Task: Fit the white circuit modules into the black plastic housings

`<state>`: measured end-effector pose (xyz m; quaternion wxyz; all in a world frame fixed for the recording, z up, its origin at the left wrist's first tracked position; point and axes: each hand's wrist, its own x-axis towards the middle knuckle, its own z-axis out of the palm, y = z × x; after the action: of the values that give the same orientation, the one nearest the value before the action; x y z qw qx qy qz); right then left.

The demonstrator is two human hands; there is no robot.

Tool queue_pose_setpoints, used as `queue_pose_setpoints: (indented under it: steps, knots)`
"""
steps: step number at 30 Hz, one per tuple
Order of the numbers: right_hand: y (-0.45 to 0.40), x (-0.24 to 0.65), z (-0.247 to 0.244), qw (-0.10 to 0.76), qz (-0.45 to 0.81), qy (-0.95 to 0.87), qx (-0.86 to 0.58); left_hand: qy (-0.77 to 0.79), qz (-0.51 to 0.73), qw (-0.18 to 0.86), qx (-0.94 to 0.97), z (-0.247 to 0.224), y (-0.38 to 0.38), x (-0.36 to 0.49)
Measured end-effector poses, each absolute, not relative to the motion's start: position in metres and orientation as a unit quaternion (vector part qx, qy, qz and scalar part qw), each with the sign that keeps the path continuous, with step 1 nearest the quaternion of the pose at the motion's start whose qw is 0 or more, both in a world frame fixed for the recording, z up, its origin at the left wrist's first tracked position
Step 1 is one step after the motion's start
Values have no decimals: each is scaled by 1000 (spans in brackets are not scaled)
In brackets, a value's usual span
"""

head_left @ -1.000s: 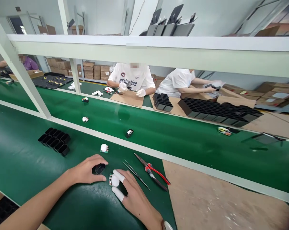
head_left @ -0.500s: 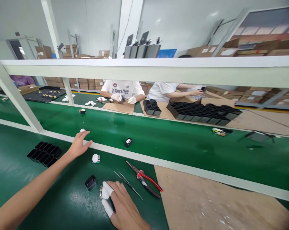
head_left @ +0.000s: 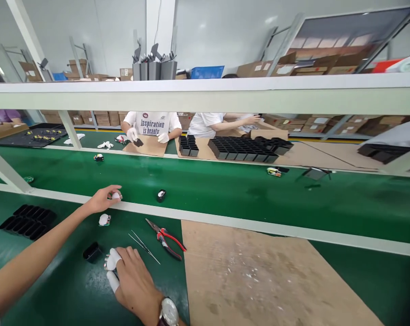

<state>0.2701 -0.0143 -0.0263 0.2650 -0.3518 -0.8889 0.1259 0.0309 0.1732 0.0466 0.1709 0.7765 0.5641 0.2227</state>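
My left hand (head_left: 102, 200) reaches over the white rail to the green belt, thumb and fingers closed around a small white-topped circuit board (head_left: 116, 195). My right hand (head_left: 135, 276), with white finger cots on thumb and forefinger, rests low on the bench. Those fingers pinch another small circuit board (head_left: 106, 262), mostly hidden by the cots. A black oval housing (head_left: 92, 252) lies left of the right hand. Between the hands sits another white-topped circuit board (head_left: 104, 220). Tweezers (head_left: 144, 247) and red-handled long-nose pliers (head_left: 166, 238) lie beyond the right hand.
Several black housings (head_left: 28, 222) stand grouped at left. A brown board (head_left: 259, 276) covers the bench at right. On the belt lies a filled black housing (head_left: 161, 195). A white shelf beam (head_left: 205, 99) crosses above; two co-workers in white shirts sit opposite.
The view has swung right. My left hand has closed its fingers around the small circuit board on the belt. My right hand keeps its pinch on the other board.
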Motion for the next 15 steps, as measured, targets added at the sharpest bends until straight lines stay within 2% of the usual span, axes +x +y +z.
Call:
queue_pose_setpoints:
  steps: [4,8,15]
  knots:
    - [-15,271,-22,286,130,-881,-354,481,174,206,834,56,118,55]
    - [-14,273,-19,291,129,-883,-344,468,146,200,848,60,92,59]
    - [-12,275,-16,295,122,-889,-327,497,207,187,821,66,73,40]
